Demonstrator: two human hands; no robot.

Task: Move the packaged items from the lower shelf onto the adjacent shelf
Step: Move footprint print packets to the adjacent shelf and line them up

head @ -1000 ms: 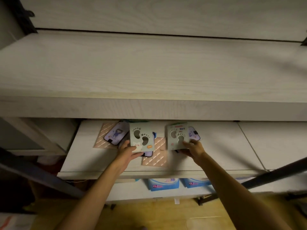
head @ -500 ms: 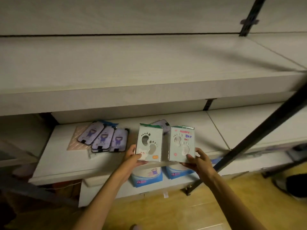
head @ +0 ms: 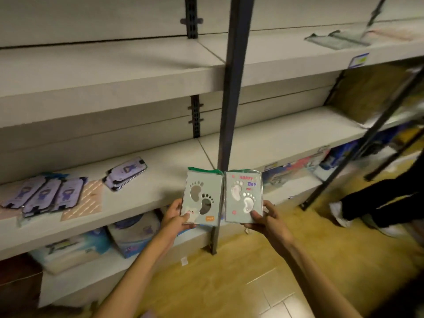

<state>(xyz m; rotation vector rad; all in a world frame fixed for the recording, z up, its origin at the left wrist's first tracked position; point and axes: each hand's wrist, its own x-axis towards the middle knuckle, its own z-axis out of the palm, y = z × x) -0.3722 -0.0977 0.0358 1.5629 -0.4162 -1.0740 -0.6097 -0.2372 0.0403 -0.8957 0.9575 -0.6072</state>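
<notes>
My left hand [head: 175, 215] grips the lower edge of a pale green footprint package [head: 202, 198]. My right hand [head: 267, 218] grips a second footprint package [head: 243, 196] printed with "HAPPY DAY". Both packages are held upright side by side in the air, in front of the lower shelf [head: 146, 191] and a dark upright post [head: 231, 92]. On the lower shelf to the left lie three purple packaged phone cases [head: 43, 196] in a row and a small stack of purple cases [head: 125, 173]. The adjacent shelf [head: 286, 138] stretches to the right of the post.
Pinkish patterned cards [head: 88, 200] lie beneath the cases. Blue and white packs [head: 128, 235] fill the bottom shelf. Upper shelves [head: 114, 72] run across. Flat packets [head: 337, 39] lie on the upper right shelf. Another person's legs and shoes [head: 376, 203] stand on the wooden floor at right.
Both hands lifted the two footprint packages off the lower shelf and carried them rightwards. The view swung right, bringing the post and the adjacent shelf into sight.
</notes>
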